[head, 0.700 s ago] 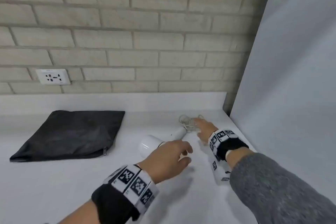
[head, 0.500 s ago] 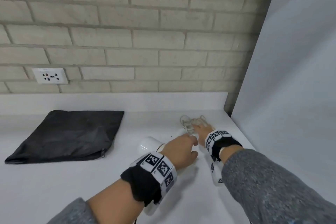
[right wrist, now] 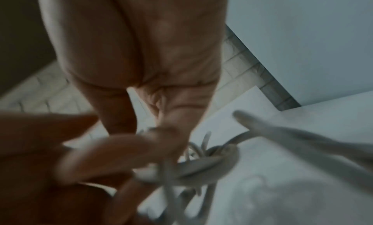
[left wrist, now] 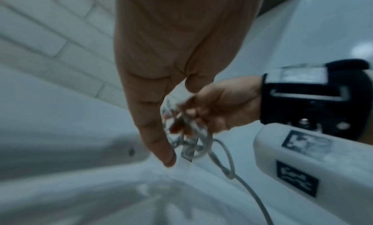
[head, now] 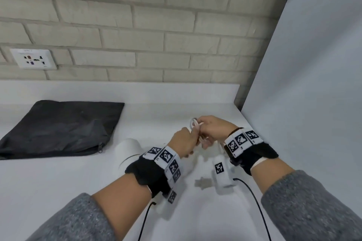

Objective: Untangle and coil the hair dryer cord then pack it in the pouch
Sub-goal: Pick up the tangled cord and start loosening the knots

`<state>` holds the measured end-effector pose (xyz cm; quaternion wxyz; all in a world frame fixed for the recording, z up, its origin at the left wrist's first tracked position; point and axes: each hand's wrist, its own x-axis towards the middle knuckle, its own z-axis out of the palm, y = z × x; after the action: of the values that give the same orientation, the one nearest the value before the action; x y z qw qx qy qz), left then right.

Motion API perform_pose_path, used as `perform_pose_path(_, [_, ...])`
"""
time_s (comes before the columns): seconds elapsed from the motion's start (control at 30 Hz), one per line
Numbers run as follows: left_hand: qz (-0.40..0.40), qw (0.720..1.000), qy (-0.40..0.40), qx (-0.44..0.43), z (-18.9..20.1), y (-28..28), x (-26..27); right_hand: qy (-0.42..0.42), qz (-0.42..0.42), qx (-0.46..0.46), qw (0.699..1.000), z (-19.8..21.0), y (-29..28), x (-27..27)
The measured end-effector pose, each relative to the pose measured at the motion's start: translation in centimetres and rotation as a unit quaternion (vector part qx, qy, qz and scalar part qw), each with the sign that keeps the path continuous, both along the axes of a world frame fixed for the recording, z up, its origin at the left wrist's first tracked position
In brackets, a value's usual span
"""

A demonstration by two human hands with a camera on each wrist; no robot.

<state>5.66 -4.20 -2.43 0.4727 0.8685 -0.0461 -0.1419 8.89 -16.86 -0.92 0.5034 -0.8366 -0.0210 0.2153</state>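
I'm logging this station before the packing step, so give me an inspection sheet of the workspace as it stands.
Surface: white countertop, bare where visible.
Job's things: white hair dryer lies on the counter, partly hidden by the left wrist; its tangled cord is lifted between both hands; the plug lies on the counter; dark zip pouch lies flat at left, not yet in use.
Clutter: nothing seen.
Grips: left hand and right hand both pinch the cord bundle.
Cables: black leads run from both wrist cameras.
Surroundings: brick wall, wall socket, white panel at right.
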Motion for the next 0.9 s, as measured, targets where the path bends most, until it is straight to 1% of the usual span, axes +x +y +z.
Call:
perform_pose_path(0.07, [0.000,0.994,0.003,-0.109,0.4,0.0,-0.2,0.016,-0.003,0.116,0.993,1.1,0.0,-0.7])
perform_pose_path(0.17, [-0.001,0.980,-0.015,-0.200,0.6,0.5,-0.5,0.018,-0.010,0.266,0.964,2.9,0.0,-1.5])
perform_pose_path(0.23, [-0.014,0.969,-0.002,-0.246,0.8,1.3,-0.8,0.011,-0.022,0.321,0.947,3.7,-0.3,-1.8])
perform_pose_path(0.27, [-0.024,0.966,-0.004,-0.256,0.9,1.7,-0.9,0.003,-0.022,0.324,0.946,4.0,-0.4,-1.9])
perform_pose_path(0.33, [-0.042,0.966,-0.027,-0.254,1.2,2.5,-1.0,-0.015,-0.005,0.312,0.950,4.4,-0.3,-2.2])
perform_pose_path(0.4, [-0.044,0.961,-0.046,-0.270,1.6,3.1,-1.0,-0.026,0.021,0.303,0.953,5.0,0.1,-2.7])
perform_pose_path(0.5, [-0.036,0.952,-0.062,-0.297,2.6,3.5,-1.1,-0.091,0.046,0.244,0.964,6.2,0.6,-3.8])
perform_pose_path(0.57, [-0.029,0.948,-0.067,-0.309,3.4,3.5,-1.0,-0.138,0.060,0.214,0.965,7.0,0.8,-4.5])
perform_pose_path(0.6, [-0.025,0.945,-0.064,-0.319,3.6,3.6,-0.9,-0.165,0.054,0.210,0.962,7.3,0.8,-4.7])
perform_pose_path(0.67, [-0.018,0.938,-0.049,-0.344,3.6,3.9,-0.6,-0.246,-0.010,0.194,0.950,7.4,0.3,-4.9])
perform_pose_path(0.7, [-0.014,0.937,-0.044,-0.347,3.5,4.1,-0.4,-0.292,-0.053,0.161,0.941,7.1,-0.2,-4.8])
perform_pose_path(0.73, [-0.008,0.937,-0.041,-0.347,3.4,4.4,-0.3,-0.315,-0.076,0.114,0.939,6.8,-0.8,-4.8])
perform_pose_path(0.77, [0.001,0.936,-0.037,-0.351,3.2,4.6,-0.2,-0.301,-0.072,0.068,0.948,6.4,-1.3,-4.8])
perform_pose_path(0.83, [0.021,0.927,-0.017,-0.374,2.6,4.9,0.1,-0.200,0.000,0.006,0.980,5.1,-1.9,-5.1])
perform_pose_path(0.87, [0.026,0.922,-0.006,-0.385,2.4,5.0,0.2,-0.143,0.040,-0.006,0.989,4.3,-2.1,-5.3])
perform_pose_path(0.9, [0.029,0.919,0.004,-0.394,2.2,5.0,0.2,-0.102,0.062,-0.007,0.993,3.4,-2.1,-5.4])
